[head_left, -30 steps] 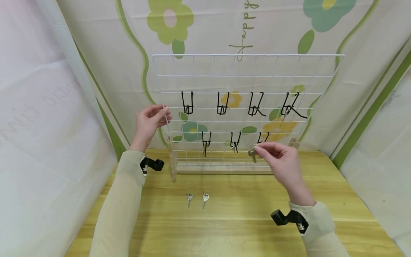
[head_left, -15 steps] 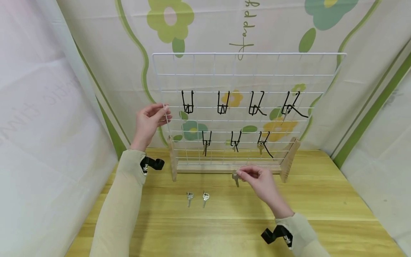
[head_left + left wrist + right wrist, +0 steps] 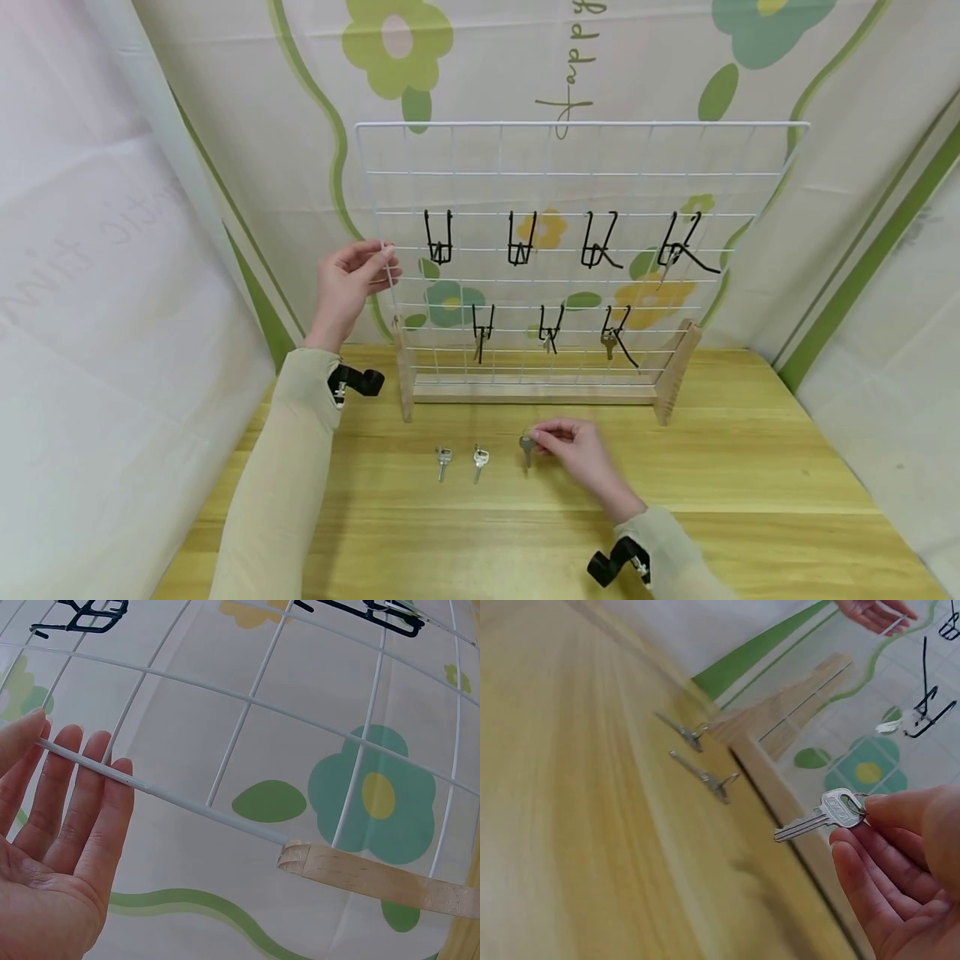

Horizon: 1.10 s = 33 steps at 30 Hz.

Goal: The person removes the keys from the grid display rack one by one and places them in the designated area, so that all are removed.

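Note:
My right hand [image 3: 581, 457] pinches a silver key [image 3: 832, 813] by its ring between thumb and fingertips, blade hanging down, low over the wooden table. Two more silver keys lie on the table to its left, one key [image 3: 444, 460] farther left and the other key [image 3: 481, 462] nearer. My left hand [image 3: 347, 287] holds the left side wire of the white grid rack [image 3: 585, 124], thumb on one side and fingers on the other. Keys hang on the lower hooks, including a key [image 3: 609, 345] on the lower right hook [image 3: 625, 350].
Several black hooks stand in two rows on the grid, including an upper left hook [image 3: 439, 250]. Something thin and silver hangs at the upper right hook [image 3: 697, 258]. Wooden feet [image 3: 678, 375] support the rack on the table [image 3: 480, 550]. A flowered cloth [image 3: 637, 83] hangs behind.
My right hand has moved down and left with the key, from the lower right hook to beside the keys on the table. The left hand stays on the rack's side wire.

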### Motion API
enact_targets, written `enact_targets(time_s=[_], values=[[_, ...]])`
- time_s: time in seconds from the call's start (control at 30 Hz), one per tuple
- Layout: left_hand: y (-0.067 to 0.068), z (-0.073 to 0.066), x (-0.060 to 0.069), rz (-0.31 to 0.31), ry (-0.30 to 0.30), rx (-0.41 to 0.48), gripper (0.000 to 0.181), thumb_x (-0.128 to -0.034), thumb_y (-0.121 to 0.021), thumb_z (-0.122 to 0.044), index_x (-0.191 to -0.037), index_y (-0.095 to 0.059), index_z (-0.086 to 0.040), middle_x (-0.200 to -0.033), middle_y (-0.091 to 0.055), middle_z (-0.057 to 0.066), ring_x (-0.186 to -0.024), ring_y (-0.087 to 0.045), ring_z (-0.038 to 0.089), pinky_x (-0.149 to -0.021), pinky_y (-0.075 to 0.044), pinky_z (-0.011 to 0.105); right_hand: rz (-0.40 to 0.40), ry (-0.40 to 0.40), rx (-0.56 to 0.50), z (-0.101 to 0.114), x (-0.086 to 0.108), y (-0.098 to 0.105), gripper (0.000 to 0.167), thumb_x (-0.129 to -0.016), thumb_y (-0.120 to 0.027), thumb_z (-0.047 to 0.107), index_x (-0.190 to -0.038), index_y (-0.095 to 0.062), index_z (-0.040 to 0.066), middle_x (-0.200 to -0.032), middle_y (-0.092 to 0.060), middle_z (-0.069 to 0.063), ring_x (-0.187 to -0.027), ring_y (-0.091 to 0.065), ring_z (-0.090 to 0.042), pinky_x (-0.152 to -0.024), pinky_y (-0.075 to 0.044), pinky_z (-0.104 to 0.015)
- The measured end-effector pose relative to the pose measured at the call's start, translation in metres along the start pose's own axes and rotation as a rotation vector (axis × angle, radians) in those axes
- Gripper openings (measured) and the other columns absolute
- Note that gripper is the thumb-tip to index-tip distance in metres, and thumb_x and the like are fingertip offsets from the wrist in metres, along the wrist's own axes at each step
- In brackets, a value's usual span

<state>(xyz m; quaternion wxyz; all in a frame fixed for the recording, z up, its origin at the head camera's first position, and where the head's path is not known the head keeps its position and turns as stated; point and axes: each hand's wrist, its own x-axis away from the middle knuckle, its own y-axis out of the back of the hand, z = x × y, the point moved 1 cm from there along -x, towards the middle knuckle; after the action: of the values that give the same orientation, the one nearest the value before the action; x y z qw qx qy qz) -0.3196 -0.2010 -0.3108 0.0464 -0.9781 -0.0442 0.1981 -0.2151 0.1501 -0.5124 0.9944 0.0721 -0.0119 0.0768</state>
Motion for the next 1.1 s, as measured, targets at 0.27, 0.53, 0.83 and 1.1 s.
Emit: enact_targets(time_s=[0.27, 0.53, 0.83, 1.1], values=[[-0.001, -0.001, 0.001, -0.004, -0.003, 0.011, 0.023, -0.0924, -0.079, -0.021, -0.109, -0.075, -0.005, -0.096, -0.075, 0.011, -0.082, -0.075, 0.022, -0.076, -0.063, 0.034, 0.032, -0.044, -0.012, -0.021, -0.001, -0.012, 0.012, -0.095, -0.071, 0.0, -0.103, -0.073, -0.008, -0.094, -0.074, -0.017, -0.081, -0.073, -0.027, -0.072, -0.063, -0.033], [-0.001, 0.0, 0.0, 0.002, 0.008, 0.0, 0.031, -0.092, -0.079, -0.022, -0.112, -0.073, -0.001, -0.096, -0.075, 0.012, -0.083, -0.075, 0.023, -0.076, -0.063, 0.034, 0.029, -0.012, 0.073, -0.025, -0.003, -0.018, 0.01, -0.095, -0.071, 0.001, -0.099, -0.074, -0.008, -0.091, -0.075, -0.015, -0.078, -0.073, -0.024, -0.068, -0.063, -0.031], [0.0, 0.0, 0.0, 0.005, -0.001, 0.014, 0.02, -0.0935, -0.078, -0.019, -0.108, -0.075, -0.005, -0.095, -0.075, 0.01, -0.082, -0.075, 0.021, -0.076, -0.062, 0.032, -0.001, -0.01, 0.129, -0.022, -0.003, -0.021, 0.007, -0.093, -0.074, 0.002, -0.096, -0.076, -0.004, -0.088, -0.075, -0.012, -0.074, -0.073, -0.022, -0.065, -0.062, -0.03], [-0.002, -0.001, 0.0, -0.005, 0.005, 0.024, 0.019, -0.0934, -0.078, -0.018, -0.107, -0.075, -0.005, -0.094, -0.075, 0.009, -0.081, -0.075, 0.021, -0.076, -0.063, 0.033, -0.014, -0.015, 0.119, -0.022, -0.003, -0.021, 0.006, -0.093, -0.074, 0.001, -0.095, -0.076, -0.004, -0.087, -0.074, -0.013, -0.073, -0.073, -0.023, -0.064, -0.062, -0.03]])
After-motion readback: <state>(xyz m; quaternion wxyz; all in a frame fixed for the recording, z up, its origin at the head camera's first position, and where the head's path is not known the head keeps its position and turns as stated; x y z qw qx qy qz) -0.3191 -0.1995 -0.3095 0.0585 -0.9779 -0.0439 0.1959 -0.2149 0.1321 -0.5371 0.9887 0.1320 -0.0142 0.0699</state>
